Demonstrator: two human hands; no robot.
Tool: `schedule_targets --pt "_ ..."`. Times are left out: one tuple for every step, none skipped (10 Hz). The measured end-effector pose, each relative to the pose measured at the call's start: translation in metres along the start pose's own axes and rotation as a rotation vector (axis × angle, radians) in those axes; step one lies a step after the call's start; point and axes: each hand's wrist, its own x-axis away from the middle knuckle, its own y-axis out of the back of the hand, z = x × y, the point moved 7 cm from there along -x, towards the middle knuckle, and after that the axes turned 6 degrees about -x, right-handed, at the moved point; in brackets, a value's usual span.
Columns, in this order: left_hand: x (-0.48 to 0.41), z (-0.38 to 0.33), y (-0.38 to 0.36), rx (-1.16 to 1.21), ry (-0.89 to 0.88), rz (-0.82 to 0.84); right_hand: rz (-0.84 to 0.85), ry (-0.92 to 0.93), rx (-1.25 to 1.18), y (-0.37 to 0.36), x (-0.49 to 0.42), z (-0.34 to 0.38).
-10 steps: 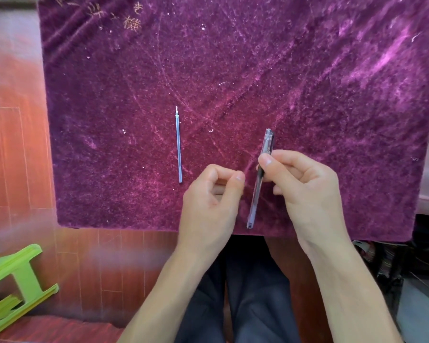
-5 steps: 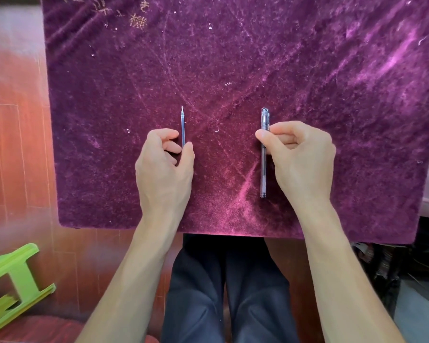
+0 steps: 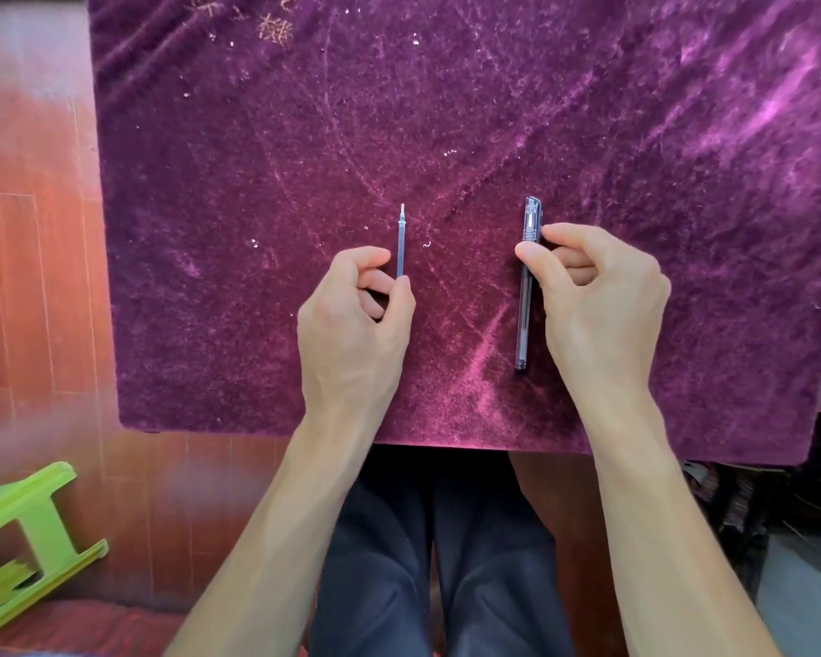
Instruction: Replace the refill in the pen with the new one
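A thin blue refill (image 3: 401, 239) with a white tip lies on the purple velvet cloth (image 3: 494, 111), pointing away from me. My left hand (image 3: 351, 329) pinches its lower half between thumb and fingers, which hide that part. To the right, a clear pen (image 3: 523, 320) with its cap on lies parallel to the refill on the cloth. My right hand (image 3: 598, 301) grips it between thumb and forefinger just below the cap. The two hands are a hand's width apart.
The cloth's front edge (image 3: 446, 441) runs just above my dark-trousered legs (image 3: 446, 561). A green plastic stool (image 3: 20, 538) lies tipped on the wooden floor at the lower left. Dark clutter sits on the floor at the lower right.
My right hand has carried the pen away from the front edge and straightened it on the cloth. My left hand has moved left onto the refill. Little differs over the last half second.
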Motion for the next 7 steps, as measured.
schedule_targets --pt "0.004 -0.006 -0.007 -0.010 -0.015 -0.002 0.003 0.023 0.027 0.000 0.000 0.000" --pt "0.006 -0.007 -0.010 -0.033 -0.006 -0.016 0.005 0.027 0.024 0.000 0.001 -0.001" --pt "0.006 -0.007 -0.011 -0.023 0.006 -0.009 0.005 0.028 0.021 0.002 0.000 -0.002" --pt "0.006 -0.006 -0.012 -0.026 0.013 -0.002 0.004 0.030 0.026 0.003 -0.001 -0.001" --pt "0.004 -0.006 -0.011 -0.039 0.016 -0.008 0.005 0.034 0.025 0.004 -0.002 0.000" --pt "0.006 -0.010 -0.010 -0.028 0.014 0.005 0.006 0.030 0.027 0.004 -0.001 -0.001" --pt "0.000 -0.009 -0.006 -0.026 0.055 -0.002 -0.006 0.019 0.015 0.011 0.002 0.001"
